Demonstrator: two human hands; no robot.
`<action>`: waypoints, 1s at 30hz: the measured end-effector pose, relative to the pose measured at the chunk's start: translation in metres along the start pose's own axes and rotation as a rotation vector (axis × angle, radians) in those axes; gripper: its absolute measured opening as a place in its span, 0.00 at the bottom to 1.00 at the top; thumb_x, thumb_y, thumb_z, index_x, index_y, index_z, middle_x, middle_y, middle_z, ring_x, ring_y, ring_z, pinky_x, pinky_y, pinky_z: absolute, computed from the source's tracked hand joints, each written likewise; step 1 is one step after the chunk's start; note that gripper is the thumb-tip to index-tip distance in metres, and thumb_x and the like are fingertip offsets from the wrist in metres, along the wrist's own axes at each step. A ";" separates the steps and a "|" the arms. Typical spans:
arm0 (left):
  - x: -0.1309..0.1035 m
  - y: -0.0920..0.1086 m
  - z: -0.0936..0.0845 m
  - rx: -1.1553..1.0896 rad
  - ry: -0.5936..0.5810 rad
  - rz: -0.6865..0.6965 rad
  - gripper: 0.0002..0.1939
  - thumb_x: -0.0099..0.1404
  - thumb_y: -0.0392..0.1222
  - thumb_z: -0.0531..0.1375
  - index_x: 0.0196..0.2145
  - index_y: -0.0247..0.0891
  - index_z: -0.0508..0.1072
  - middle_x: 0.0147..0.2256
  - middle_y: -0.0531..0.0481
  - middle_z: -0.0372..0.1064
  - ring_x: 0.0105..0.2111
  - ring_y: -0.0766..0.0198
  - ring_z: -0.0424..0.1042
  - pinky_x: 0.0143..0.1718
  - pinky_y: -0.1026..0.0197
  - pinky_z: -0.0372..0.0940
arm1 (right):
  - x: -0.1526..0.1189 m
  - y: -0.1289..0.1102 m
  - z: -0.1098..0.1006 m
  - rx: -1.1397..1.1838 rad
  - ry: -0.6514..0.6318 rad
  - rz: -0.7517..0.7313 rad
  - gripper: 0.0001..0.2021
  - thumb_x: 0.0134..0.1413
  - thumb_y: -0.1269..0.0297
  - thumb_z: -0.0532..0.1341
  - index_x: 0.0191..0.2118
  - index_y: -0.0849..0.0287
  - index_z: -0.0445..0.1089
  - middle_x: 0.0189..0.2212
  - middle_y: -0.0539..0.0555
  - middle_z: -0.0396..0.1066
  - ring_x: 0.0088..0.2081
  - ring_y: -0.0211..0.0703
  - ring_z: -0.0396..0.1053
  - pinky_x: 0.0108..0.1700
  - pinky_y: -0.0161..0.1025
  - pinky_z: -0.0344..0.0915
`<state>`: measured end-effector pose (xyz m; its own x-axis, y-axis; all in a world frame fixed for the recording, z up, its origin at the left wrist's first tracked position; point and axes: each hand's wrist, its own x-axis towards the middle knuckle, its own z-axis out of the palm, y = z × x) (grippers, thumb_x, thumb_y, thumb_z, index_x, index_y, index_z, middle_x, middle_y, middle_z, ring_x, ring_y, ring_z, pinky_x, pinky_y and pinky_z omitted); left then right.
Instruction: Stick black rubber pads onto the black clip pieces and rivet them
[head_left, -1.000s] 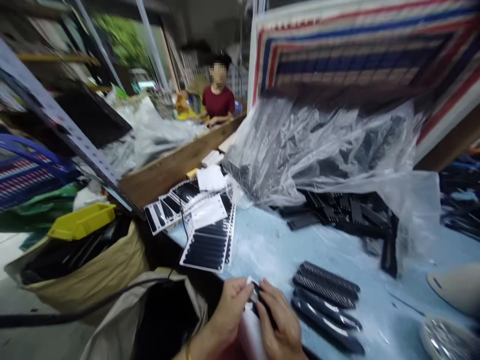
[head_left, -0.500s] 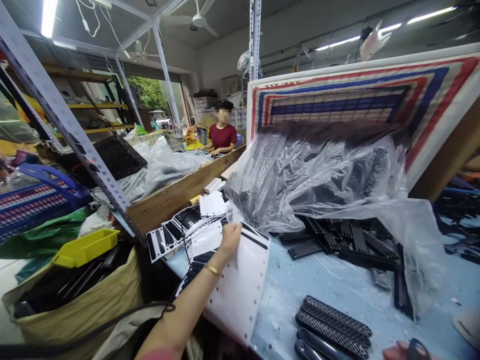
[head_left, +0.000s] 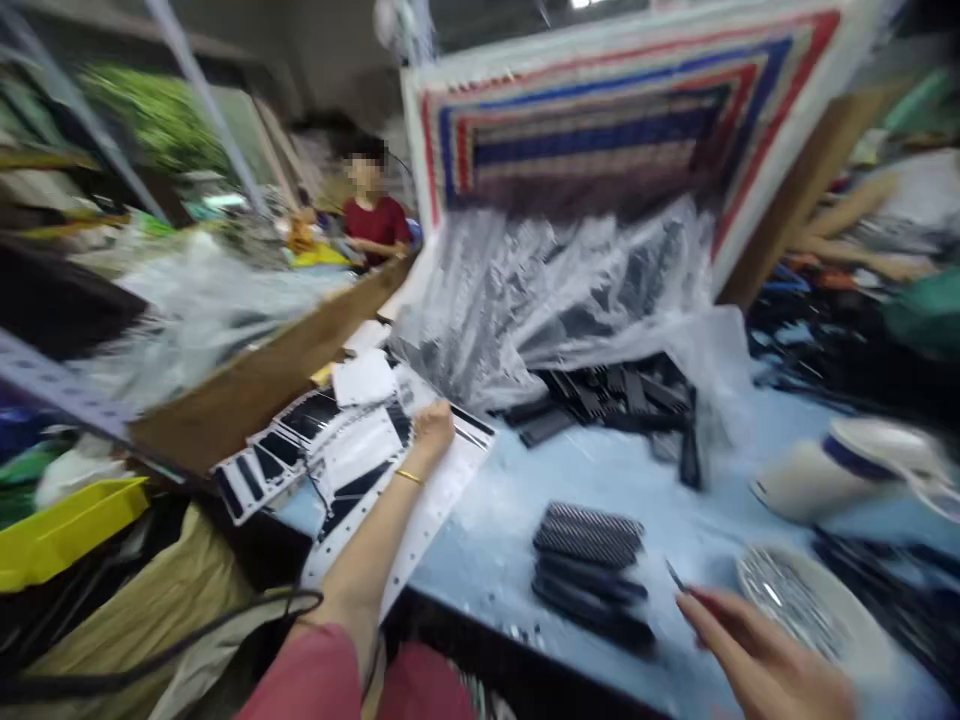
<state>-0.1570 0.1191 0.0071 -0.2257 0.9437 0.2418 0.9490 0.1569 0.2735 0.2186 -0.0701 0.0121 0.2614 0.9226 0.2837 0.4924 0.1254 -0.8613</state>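
My left hand (head_left: 433, 430) is closed at the upper edge of a white sheet (head_left: 442, 490) with dark dots along its border. More sheets with black strip shapes (head_left: 277, 450) lie under and beside it, along the table's left edge. At the lower right, my right hand (head_left: 772, 650) is closed in a pinch. A thin dark pointed tool (head_left: 675, 576) sticks out past its fingertips; the rest of it is hidden. Left of this hand lie a stack of black patterned handle-like pieces (head_left: 589, 535) and smooth dark pieces (head_left: 592, 600).
A white bowl of small metal pieces (head_left: 795, 600) stands beside my right hand, with a white cup-like container (head_left: 832, 470) behind. Clear plastic (head_left: 585, 310) drapes over black combs (head_left: 607, 395). A wooden board (head_left: 262, 360) edges the table. One person (head_left: 375, 220) sits beyond; another person's arms (head_left: 862, 230) show at right.
The view has swung right and down. My right hand has come further into view with the pointed tool, and the bowl now shows. My left hand stays on the white sheet.
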 end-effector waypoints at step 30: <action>-0.006 0.035 0.031 0.169 -0.300 0.528 0.18 0.65 0.49 0.52 0.35 0.31 0.72 0.35 0.35 0.70 0.37 0.49 0.70 0.38 0.54 0.61 | 0.007 0.015 0.009 -0.013 -0.079 0.022 0.08 0.46 0.58 0.67 0.29 0.57 0.76 0.24 0.53 0.75 0.26 0.42 0.71 0.28 0.37 0.68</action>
<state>-0.1158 0.1284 -0.0136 0.3309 0.9433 0.0252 0.9429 -0.3316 0.0319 0.2200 -0.0582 -0.0028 0.2064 0.9511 0.2299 0.4981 0.1002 -0.8613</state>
